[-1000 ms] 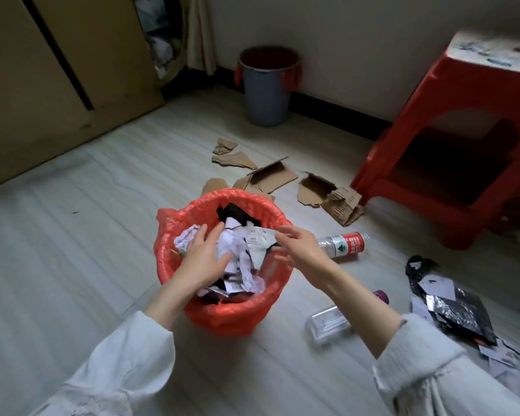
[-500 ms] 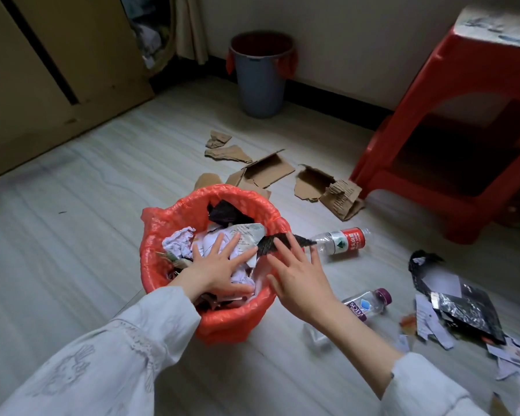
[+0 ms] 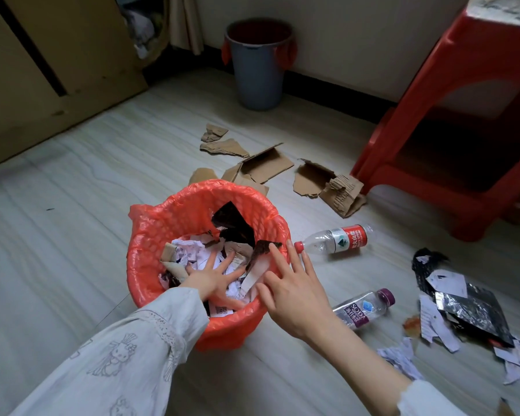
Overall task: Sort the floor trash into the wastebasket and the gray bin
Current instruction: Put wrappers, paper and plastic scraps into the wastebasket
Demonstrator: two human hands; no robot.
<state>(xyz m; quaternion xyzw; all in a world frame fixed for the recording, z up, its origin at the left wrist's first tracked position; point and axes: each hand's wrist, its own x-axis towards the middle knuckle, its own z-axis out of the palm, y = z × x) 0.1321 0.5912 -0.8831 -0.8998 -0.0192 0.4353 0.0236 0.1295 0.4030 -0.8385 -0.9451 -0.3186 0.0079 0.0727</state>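
Note:
The wastebasket, lined with a red bag, stands on the floor before me, filled with crumpled paper scraps and black pieces. My left hand lies inside it, fingers spread, pressing flat on the paper. My right hand is over the basket's right rim with straight fingers, touching a black scrap. The gray bin stands by the far wall. Torn cardboard lies beyond the basket. Two plastic bottles lie to the right: a red-label bottle and a purple-capped bottle.
A red plastic stool stands at the right. More paper scraps and black foil wrappers litter the floor at the lower right. A wooden cabinet fills the left background. Bare floor stretches to the left of the basket.
My left hand has pushed deeper into the basket, flattening the paper. My right hand has opened and come down over the right rim. The trash sits lower than before.

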